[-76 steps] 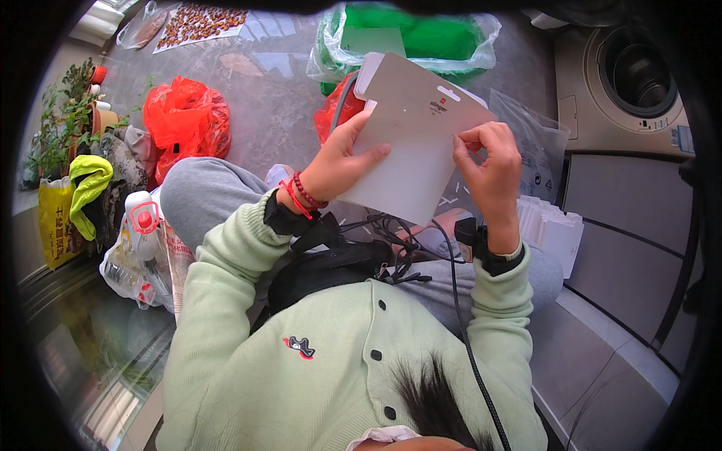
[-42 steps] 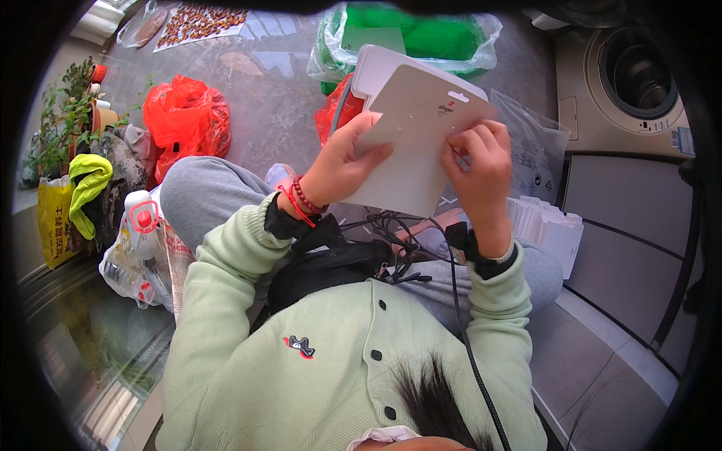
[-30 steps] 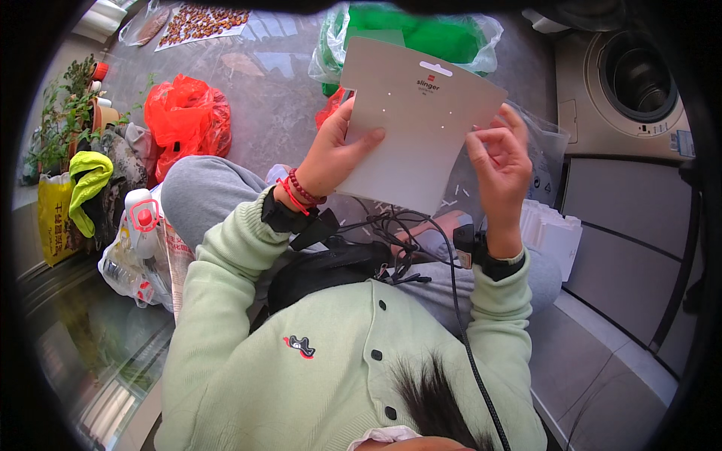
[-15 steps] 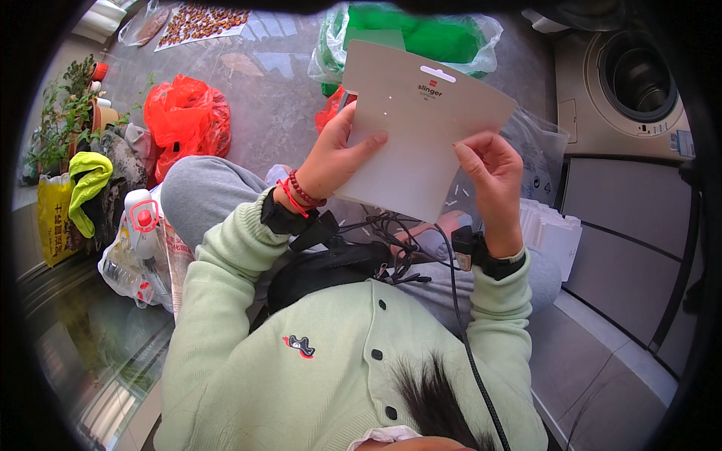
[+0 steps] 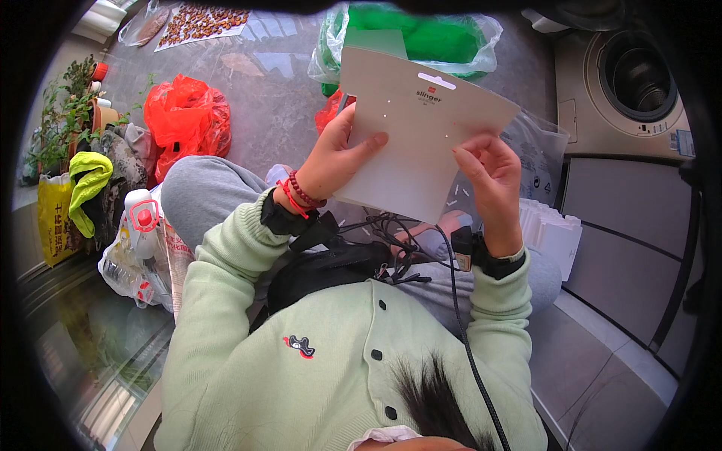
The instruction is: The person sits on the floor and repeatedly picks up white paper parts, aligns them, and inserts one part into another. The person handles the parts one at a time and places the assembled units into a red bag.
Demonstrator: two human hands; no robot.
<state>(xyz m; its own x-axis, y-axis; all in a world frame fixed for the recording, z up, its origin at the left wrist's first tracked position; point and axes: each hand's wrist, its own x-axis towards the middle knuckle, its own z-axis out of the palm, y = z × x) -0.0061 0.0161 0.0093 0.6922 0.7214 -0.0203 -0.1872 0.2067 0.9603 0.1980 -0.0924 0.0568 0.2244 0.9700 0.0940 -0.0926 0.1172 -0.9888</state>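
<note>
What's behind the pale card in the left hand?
Past the top of the pale card, part of a green container shows; by the card's left edge, red plastic. Whatever is directly behind, including fingertips of the left hand, is covered.

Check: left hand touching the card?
Touching. The head view shows the left hand at the card's left edge, its thumb laid over the front face; the fingers behind are hidden.

Glossy grey floor (image 5: pixel 259 124), window reflections (image 5: pixel 267 28), washing machine (image 5: pixel 583 94)
</note>
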